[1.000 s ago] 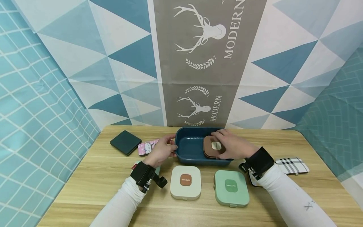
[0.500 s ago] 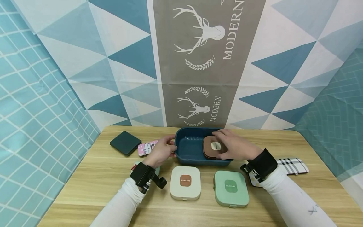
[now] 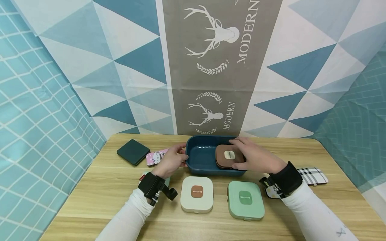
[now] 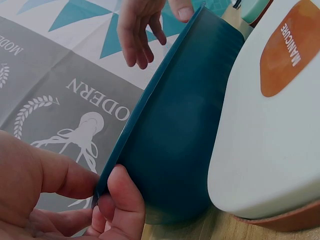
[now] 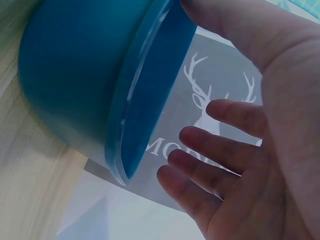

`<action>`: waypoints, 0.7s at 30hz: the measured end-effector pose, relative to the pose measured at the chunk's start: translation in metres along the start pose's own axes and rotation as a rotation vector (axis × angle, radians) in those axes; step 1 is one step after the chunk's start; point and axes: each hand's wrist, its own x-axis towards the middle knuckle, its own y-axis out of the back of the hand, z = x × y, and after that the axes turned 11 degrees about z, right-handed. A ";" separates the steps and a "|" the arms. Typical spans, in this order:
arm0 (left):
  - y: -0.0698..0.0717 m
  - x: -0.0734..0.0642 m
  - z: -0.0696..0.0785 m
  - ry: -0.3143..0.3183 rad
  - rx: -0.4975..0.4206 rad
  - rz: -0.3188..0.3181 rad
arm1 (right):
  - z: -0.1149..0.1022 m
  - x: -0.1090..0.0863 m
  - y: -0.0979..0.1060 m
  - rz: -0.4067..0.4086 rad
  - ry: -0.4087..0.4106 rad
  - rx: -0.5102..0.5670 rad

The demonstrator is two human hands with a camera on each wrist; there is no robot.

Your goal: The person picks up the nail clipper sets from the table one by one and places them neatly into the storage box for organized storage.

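A dark blue rectangular container (image 3: 215,172) stands at the back middle of the table. My left hand (image 3: 169,163) pinches its left rim between thumb and fingers, seen close in the left wrist view. Inside the right half lies a brown square case (image 3: 223,161) with a cream label. Over that end is my right hand (image 3: 257,156), its fingers spread and slightly bent, holding nothing. In the right wrist view, its thumb (image 5: 220,20) overlaps the container's rim while the other fingers (image 5: 220,150) hang apart from it.
In front lie a white manicure case (image 3: 196,204) and a green one (image 3: 246,211). At left are a black square case (image 3: 133,151) and a pink cartoon-print case (image 3: 154,158). A plaid case (image 3: 313,176) lies at right, partly behind the right wrist.
My right hand has drawn a little to the right, its fingers pulling back from the brown case and baring more of it. The left hand and the container have stayed in place.
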 end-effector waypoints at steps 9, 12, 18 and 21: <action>0.001 0.000 0.001 0.008 0.002 -0.006 | -0.007 -0.013 0.008 0.009 -0.024 -0.004; 0.001 0.000 0.001 0.008 0.000 -0.011 | -0.010 -0.018 0.010 0.007 -0.035 -0.012; 0.001 0.000 0.002 0.007 -0.002 -0.015 | -0.014 -0.025 0.015 0.022 -0.034 -0.022; 0.001 -0.001 0.002 0.006 -0.004 -0.018 | -0.018 -0.029 0.017 0.023 -0.032 -0.021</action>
